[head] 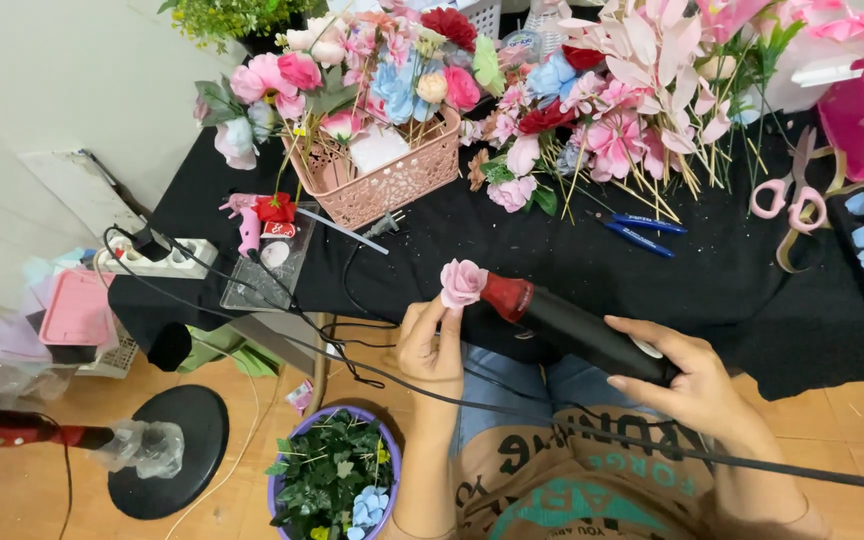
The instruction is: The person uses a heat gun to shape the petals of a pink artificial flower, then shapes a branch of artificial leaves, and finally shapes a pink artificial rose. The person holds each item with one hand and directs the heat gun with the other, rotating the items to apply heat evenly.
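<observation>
Small red label (278, 230) on table (572, 260)

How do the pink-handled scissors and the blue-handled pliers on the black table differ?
The pink-handled scissors have round loop handles, while the blue-handled pliers have straight grips. The scissors lie nearly upright in the view, near the right side of the table; the pliers lie more sideways, closer to the middle beside the flower stems. The pliers' grips are spread apart. Both lie untouched on the black table, away from both hands.
</observation>
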